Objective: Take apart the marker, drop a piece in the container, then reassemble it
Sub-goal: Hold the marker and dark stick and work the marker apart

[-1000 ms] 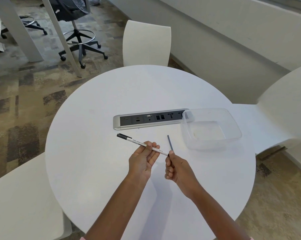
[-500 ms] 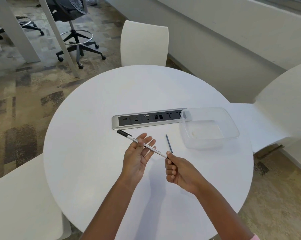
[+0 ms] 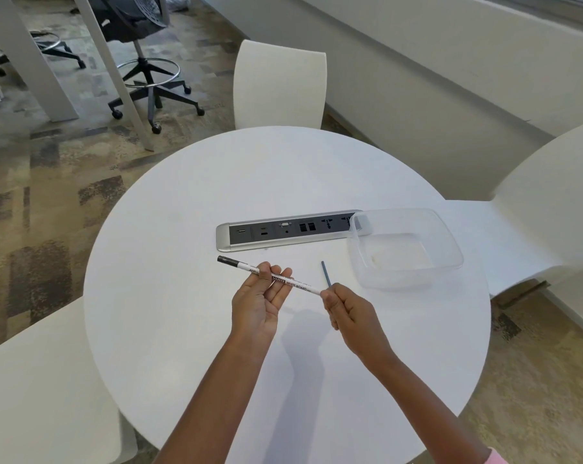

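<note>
My left hand (image 3: 258,301) is palm up over the round white table (image 3: 183,329), fingers stretched out. The white marker body (image 3: 297,285) with its black tip end (image 3: 226,260) lies across those fingers, and one digit crosses over it. My right hand (image 3: 348,313) is closed on a thin grey rod (image 3: 326,274), the marker's inner piece, which sticks up from the fist. The marker body's right end touches my right fingertips. The clear plastic container (image 3: 451,241) stands to the right with nothing in it.
A silver and black power socket strip (image 3: 283,231) is set into the table behind my hands, and the container overlaps its right end. White chairs stand at the far side (image 3: 280,85), right (image 3: 544,202) and near left (image 3: 42,396). A black office chair (image 3: 142,55) is on the carpet beyond.
My left fingers have gone from curled around the marker body to stretched out under it. My right hand has moved slightly left, up to the marker's end.
</note>
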The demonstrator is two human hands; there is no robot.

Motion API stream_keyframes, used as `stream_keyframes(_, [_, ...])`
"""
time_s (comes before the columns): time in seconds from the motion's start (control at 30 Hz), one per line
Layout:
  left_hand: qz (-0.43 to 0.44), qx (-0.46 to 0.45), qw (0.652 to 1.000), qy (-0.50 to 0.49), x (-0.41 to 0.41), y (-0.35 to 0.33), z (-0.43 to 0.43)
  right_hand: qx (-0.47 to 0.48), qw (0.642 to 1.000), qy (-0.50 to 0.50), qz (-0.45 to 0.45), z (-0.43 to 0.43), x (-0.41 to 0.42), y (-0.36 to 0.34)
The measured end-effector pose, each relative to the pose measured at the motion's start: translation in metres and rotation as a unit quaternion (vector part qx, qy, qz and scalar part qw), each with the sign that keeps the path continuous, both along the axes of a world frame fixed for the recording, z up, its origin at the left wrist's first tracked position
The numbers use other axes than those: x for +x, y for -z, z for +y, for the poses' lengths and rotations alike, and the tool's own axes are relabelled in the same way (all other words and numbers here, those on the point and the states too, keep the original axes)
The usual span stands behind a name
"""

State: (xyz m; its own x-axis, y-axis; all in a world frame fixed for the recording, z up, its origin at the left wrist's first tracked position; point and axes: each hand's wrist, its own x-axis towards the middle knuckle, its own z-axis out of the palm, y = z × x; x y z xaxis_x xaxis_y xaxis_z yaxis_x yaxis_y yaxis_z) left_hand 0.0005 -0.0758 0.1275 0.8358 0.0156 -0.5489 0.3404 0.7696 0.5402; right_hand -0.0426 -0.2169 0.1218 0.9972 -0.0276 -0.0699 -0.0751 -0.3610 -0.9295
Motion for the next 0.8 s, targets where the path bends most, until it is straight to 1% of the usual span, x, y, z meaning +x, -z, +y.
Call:
stream_keyframes(0.07, [0.007, -0.005, 1.0, 0.001, 0.001, -0.001, 0.0, -0.085, 0.994, -0.03, -0.058, -0.005, 0.001, 0.001])
stream_keyframes(0.13, [0.013, -0.011, 1.0, 0.002, 0.001, -0.001, 0.001, -0.184, 0.973, -0.043, -0.131, -0.008, 0.001, 0.003])
stream_keyframes(0.17, [0.015, -0.014, 1.0, 0.003, 0.001, -0.001, 0.001, -0.213, 0.963, -0.042, -0.157, -0.008, 0.002, 0.004])
stream_keyframes(0.2, [0.015, -0.014, 1.0, 0.004, 0.0, -0.002, 0.001, -0.219, 0.96, -0.037, -0.169, -0.009, 0.002, 0.005])
stream_keyframes(0.27, [0.012, -0.009, 1.0, 0.008, 0.001, -0.003, 0.002, -0.173, 0.974, -0.018, -0.144, -0.008, 0.0, 0.006])
stream_keyframes(0.33, [0.008, -0.008, 1.0, 0.004, 0.002, -0.004, 0.003, -0.075, 0.995, 0.007, -0.068, -0.006, -0.001, 0.006])
stream_keyframes(0.37, [0.007, -0.01, 1.0, 0.001, 0.002, -0.004, 0.003, -0.024, 0.999, 0.02, -0.029, -0.005, -0.002, 0.006])
stream_keyframes(0.47, [0.004, -0.012, 1.0, 0.0, 0.001, -0.006, 0.004, 0.107, 0.992, 0.04, 0.045, 0.0, -0.002, 0.002])
stream_keyframes(0.57, [0.005, -0.008, 1.0, 0.004, 0.0, -0.006, 0.002, 0.208, 0.972, 0.057, 0.092, 0.002, 0.001, -0.003])
stream_keyframes(0.63, [0.004, -0.004, 1.0, 0.005, 0.0, -0.005, 0.002, 0.222, 0.968, 0.063, 0.1, 0.002, 0.003, -0.005])
stream_keyframes(0.8, [0.006, 0.01, 1.0, 0.006, 0.002, -0.005, 0.007, 0.169, 0.982, 0.035, 0.07, 0.003, 0.004, -0.006])
